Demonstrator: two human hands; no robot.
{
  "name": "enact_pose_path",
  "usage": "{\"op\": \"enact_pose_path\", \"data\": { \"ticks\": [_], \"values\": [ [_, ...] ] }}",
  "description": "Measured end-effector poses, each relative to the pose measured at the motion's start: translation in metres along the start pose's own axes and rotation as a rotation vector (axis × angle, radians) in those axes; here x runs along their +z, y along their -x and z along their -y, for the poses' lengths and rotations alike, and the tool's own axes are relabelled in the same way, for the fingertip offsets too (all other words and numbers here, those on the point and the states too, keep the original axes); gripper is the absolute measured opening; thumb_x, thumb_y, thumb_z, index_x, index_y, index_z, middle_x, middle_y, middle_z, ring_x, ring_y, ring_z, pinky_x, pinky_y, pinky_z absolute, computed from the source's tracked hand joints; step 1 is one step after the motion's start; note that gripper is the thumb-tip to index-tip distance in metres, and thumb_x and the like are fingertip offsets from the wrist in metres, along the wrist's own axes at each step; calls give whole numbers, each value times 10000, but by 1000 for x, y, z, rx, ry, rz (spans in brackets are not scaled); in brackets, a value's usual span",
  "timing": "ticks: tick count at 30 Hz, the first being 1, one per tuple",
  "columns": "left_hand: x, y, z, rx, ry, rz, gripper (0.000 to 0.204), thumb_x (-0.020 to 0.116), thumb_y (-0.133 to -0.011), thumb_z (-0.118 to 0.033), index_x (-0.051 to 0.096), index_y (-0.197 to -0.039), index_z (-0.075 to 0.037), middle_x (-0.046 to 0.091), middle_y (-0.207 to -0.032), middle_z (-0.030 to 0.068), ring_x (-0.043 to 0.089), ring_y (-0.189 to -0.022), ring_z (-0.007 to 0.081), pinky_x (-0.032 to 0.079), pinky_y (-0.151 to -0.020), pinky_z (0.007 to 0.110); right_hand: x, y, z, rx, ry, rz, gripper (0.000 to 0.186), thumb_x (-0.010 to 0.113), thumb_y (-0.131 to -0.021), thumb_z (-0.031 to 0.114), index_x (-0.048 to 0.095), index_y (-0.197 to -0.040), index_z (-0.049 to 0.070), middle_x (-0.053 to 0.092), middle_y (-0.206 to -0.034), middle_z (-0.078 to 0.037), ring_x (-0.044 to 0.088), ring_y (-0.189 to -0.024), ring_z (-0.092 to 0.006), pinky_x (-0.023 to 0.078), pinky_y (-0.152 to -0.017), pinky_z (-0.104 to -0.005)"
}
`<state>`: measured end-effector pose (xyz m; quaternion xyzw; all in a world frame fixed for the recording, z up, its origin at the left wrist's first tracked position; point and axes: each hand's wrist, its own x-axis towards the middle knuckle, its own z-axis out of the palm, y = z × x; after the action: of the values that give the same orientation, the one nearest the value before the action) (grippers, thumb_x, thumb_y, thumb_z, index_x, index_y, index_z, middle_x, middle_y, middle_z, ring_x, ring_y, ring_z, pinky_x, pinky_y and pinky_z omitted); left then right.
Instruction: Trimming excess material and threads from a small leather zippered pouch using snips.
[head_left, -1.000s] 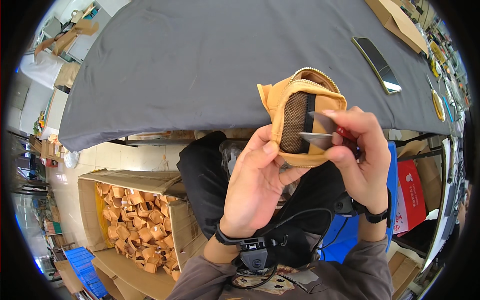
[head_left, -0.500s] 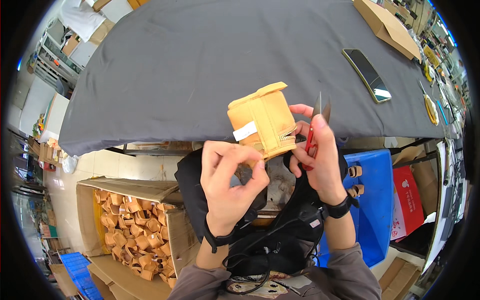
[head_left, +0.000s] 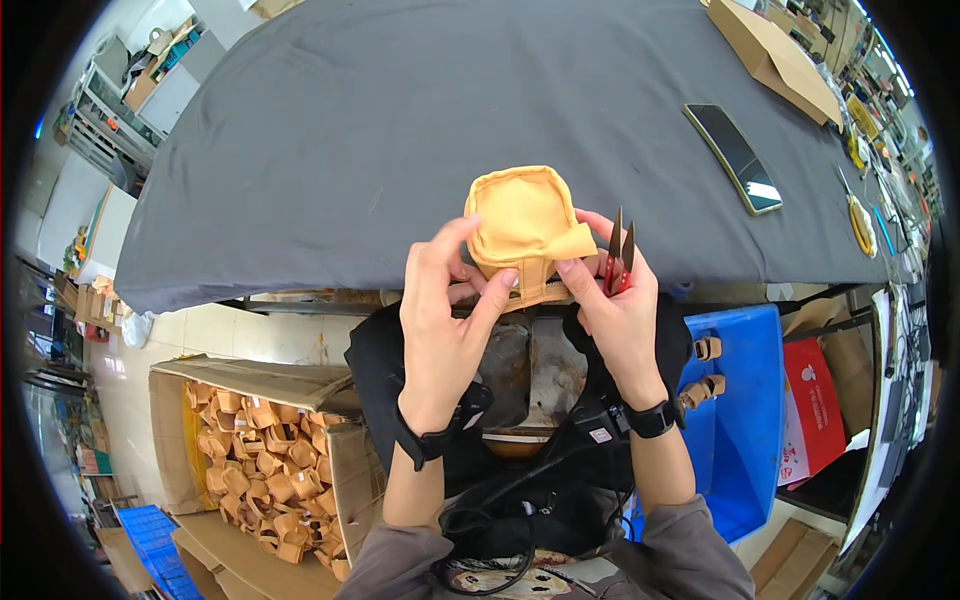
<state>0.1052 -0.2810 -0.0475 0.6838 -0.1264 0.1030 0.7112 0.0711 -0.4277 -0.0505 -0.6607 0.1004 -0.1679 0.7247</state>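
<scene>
A small yellow zip pouch [head_left: 522, 212] is held up over the near edge of the table, its squarish flat face turned up. My left hand [head_left: 440, 320] grips its left side, with the thumb at the lower seam. On the other side, my right hand [head_left: 622, 325] pinches the pouch's lower right corner, by a small fabric tab. The same hand keeps a pair of red-handled scissors [head_left: 618, 268] in its fingers, blades pointing away from me. Part of the zip shows below the face, between my thumbs.
A grey cloth covers the table [head_left: 330, 140]. On it lie a phone [head_left: 735, 160] and a cardboard box [head_left: 775, 60] to the right. At lower left, a carton [head_left: 345, 480] holds many small tan pouches [head_left: 270, 460]. A blue bin [head_left: 745, 430] with several pouches stands at right.
The pouch has been turned so its flat face shows instead of the side with the white label. Both hands now grip it from either side, the scissors still in my right hand.
</scene>
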Motion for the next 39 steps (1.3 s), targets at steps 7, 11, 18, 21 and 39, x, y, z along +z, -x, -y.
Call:
{"op": "enact_pose_path", "data": {
  "ticks": [7, 11, 18, 21, 39],
  "values": [
    [-14, -16, -2, 467, -604, 101, 263, 780, -723, -75, 654, -954, -90, 367, -841, 44, 450, -702, 154, 419, -602, 284, 0, 0, -1, 11, -37, 33, 392, 643, -889, 101, 516, -1255, 43, 466, -665, 68, 376, -592, 5, 303, -535, -177],
    [-18, -12, -11, 499, -521, 157, 237, 796, -710, -100, 654, -898, -74, 392, -821, 28, 429, -756, 168, 403, -636, 283, -10, 12, 4, -84, -1, 55, 344, 470, -949, 141, 386, -1264, 32, 436, -725, 28, 355, -664, -36, 303, -605, -204],
    [-15, 8, -25, 207, -211, 39, 156, 753, -785, -110, 638, -878, -61, 477, -806, -2, 410, -735, 115, 377, -640, 244, -20, 38, 8, -253, 246, 86, 273, 608, -857, 80, 478, -1088, 13, 464, -698, 3, 393, -611, -54, 338, -557, -206],
    [-13, 12, -24, 164, -158, 72, 157, 749, -790, -122, 636, -878, -56, 485, -806, -3, 407, -730, 116, 375, -644, 241, -14, 41, 13, -276, 231, 62, 345, 679, -828, 97, 485, -1103, 20, 514, -694, -4, 439, -611, -44, 363, -549, -192],
    [-29, -56, -51, 600, -844, 515, 273, 755, -730, -134, 634, -971, -97, 452, -930, 70, 474, -879, 229, 427, -787, 332, -5, -16, 17, -201, 177, 115, 379, 648, -854, 89, 588, -1228, 107, 535, -746, 66, 258, -501, 9, 232, -465, -184]
  ]
}}
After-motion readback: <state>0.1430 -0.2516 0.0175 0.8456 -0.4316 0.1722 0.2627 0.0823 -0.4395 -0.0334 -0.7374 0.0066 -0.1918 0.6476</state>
